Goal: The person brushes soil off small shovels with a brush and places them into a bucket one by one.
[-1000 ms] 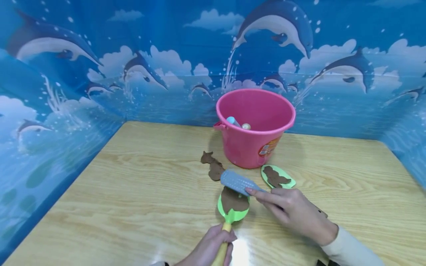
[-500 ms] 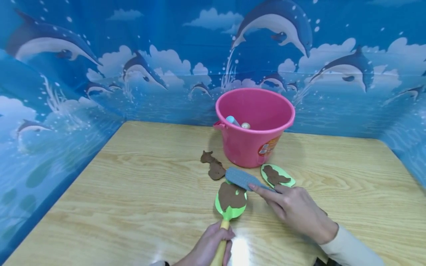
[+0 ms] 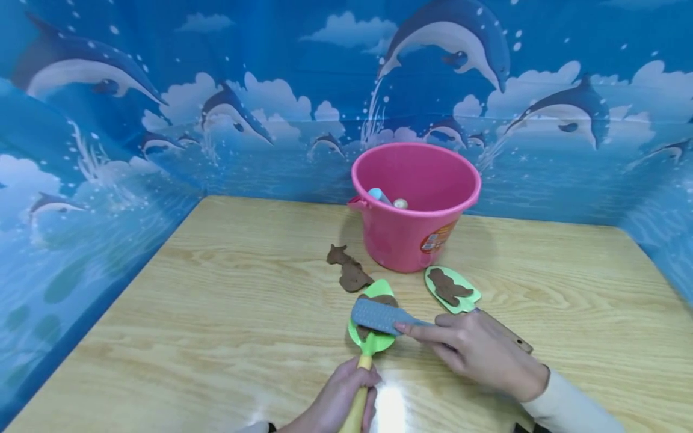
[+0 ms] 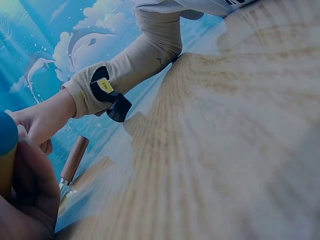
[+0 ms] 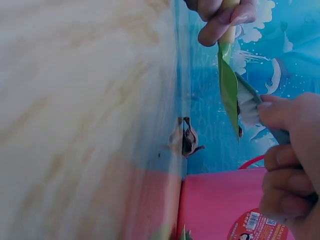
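My left hand [image 3: 341, 397] grips the yellow handle of a green toy trowel [image 3: 385, 343], whose blade points away from me. Brown, clay-like matter [image 3: 382, 299] lies on the blade, partly hidden under a blue-grey brush [image 3: 376, 316]. That brush is in my right hand [image 3: 479, 355], with the index finger stretched along its back. In the right wrist view the white bristles [image 5: 247, 107] face the green blade [image 5: 228, 92] and appear to touch it. The blade is held above the table in that view.
Behind stands a pink bucket [image 3: 392, 237] holding a light-blue item [image 3: 375, 193] and a pale round one. Flat brown pieces [image 3: 353, 276] lie left of it. A second green trowel [image 3: 470, 285] with a wooden handle [image 3: 509, 331] bears more brown matter. Dolphin-print cloth [image 3: 260, 162] surrounds the table.
The brush first shifted away to the blade's far right edge, then came back left and nearer, over the brown matter. My left hand and trowel drifted slightly left.
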Demonstrator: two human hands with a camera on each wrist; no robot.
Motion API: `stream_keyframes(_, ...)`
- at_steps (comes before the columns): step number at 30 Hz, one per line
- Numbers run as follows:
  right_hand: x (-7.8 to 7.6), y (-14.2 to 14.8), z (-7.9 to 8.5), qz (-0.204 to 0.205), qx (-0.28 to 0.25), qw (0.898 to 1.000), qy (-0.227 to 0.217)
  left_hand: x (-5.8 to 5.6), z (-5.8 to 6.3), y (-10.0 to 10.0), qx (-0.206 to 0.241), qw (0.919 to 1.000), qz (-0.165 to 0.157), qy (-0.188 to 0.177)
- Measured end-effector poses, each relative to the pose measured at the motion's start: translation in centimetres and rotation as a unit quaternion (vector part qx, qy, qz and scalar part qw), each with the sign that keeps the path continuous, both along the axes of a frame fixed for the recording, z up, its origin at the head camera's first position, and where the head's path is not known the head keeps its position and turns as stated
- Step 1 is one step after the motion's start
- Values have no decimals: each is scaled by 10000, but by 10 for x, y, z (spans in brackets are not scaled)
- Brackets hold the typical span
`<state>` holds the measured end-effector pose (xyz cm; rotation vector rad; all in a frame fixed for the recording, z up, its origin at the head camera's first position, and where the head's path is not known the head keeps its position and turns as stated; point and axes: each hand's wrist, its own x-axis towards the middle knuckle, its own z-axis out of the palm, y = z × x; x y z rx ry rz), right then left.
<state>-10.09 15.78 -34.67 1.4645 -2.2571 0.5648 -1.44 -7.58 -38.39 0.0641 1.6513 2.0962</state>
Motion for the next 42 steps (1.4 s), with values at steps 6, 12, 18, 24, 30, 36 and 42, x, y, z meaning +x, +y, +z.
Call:
stream_keyframes(6,-3,2,1,-396,-215,9988,170,1,1,1,-14,10000,52,40)
stream_keyframes(12,-2,0,2,208,-373,9988,-248,2,2,1,4,9999,60,142)
stream_keyframes(18,2,1,4,236,45,9996,114,1,2,1,-43,10000,49,56)
stream_keyframes(24,2,1,3,-93,72,9995,280,1,1,2,-241,9996,86,81)
stream_keyframes(30,2,0,4,492,-218,9985,-125,2,1,1,-184,9998,70,23)
stream_keyframes(36,2,1,4,437,-64,9989,180,2,2,2,-86,9998,114,-111)
stream_keyframes(42,2,-1,3,154,-292,9991,255,3,2,1,-102,9999,116,-18)
